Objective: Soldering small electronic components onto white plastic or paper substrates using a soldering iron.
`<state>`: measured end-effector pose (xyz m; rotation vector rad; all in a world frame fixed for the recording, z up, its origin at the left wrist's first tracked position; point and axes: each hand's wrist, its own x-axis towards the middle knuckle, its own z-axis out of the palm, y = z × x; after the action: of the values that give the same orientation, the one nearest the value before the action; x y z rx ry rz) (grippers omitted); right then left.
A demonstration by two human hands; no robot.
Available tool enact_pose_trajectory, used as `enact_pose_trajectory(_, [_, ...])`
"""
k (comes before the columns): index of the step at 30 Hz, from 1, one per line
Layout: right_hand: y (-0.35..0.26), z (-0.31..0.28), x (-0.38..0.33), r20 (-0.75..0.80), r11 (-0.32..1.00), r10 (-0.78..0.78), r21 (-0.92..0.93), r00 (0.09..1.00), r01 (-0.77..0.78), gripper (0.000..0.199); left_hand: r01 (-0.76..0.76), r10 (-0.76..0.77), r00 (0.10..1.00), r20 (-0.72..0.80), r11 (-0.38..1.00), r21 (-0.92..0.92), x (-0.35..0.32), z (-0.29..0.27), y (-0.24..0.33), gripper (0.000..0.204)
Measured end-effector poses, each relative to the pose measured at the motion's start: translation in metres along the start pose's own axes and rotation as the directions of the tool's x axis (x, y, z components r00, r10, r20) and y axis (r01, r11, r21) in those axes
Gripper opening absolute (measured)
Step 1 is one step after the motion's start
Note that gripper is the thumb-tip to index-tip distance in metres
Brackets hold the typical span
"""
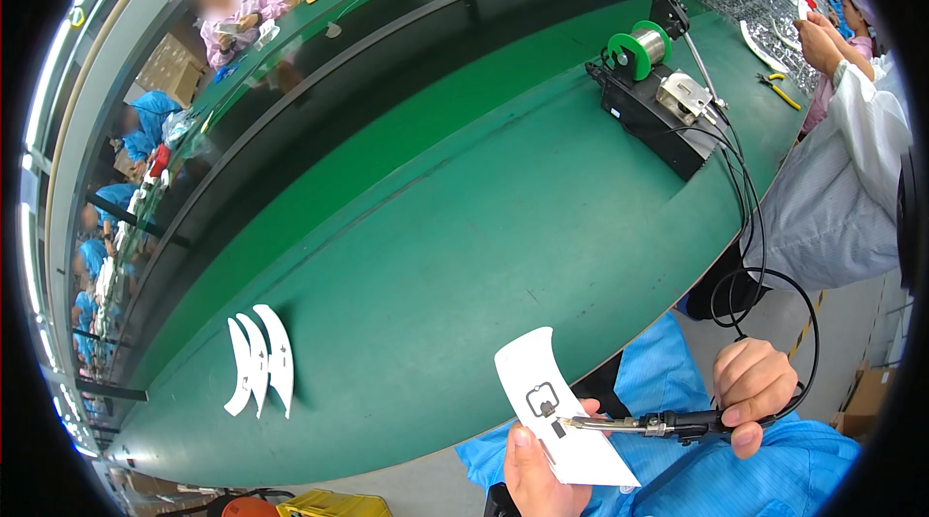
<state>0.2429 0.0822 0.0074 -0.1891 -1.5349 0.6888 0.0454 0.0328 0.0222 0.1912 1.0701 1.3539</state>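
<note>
At lower right, the left hand [534,473] grips a white strip [561,410] while the right hand [753,393] clasps a soldering iron [644,425], tip on its contact; mid-solder, likely needing steadiness.

Left hand [535,467] is cut off at the bottom edge, only thumb and knuckles show, so its grip behind the white curved panel [559,403] is hidden; the iron tip [571,422] contact on the panel's small dark part is too small to resolve. Right hand [753,389] fingers [740,416] wrap the black soldering iron handle [689,422], covering its rear end. Far-left workers are blurred, and the person at far right is cropped by the frame edge.
</note>
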Motion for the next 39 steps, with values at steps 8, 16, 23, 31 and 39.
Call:
enact_pose_trajectory(8, [0.006,0.001,-0.004,-0.003,1.000,0.016,0.025,1.000,-0.016,0.018,-0.003,0.003,1.000,-0.031,1.000,-0.002,0.001,-0.004,-0.001,0.052])
enact_pose_trajectory(16, [0.006,0.000,-0.004,-0.019,0.999,0.040,0.031,0.999,-0.040,0.019,-0.005,0.006,0.999,-0.040,0.999,0.041,0.000,0.000,0.001,0.057])
enact_pose_trajectory(23, [0.008,0.002,-0.008,-0.078,0.996,0.058,0.073,0.995,-0.052,0.018,0.001,-0.001,1.000,0.006,0.999,0.046,0.001,-0.002,0.000,0.057])
enact_pose_trajectory(31, [0.005,-0.001,-0.009,-0.122,0.987,0.095,0.137,0.988,-0.078,0.017,0.046,-0.046,0.999,-0.010,0.997,-0.065,0.002,-0.007,-0.003,0.052])
enact_pose_trajectory(39, [0.006,-0.001,-0.006,-0.083,0.985,0.094,0.155,0.992,-0.081,0.018,0.053,-0.052,0.999,0.012,0.994,-0.099,0.002,-0.007,0.000,0.053])
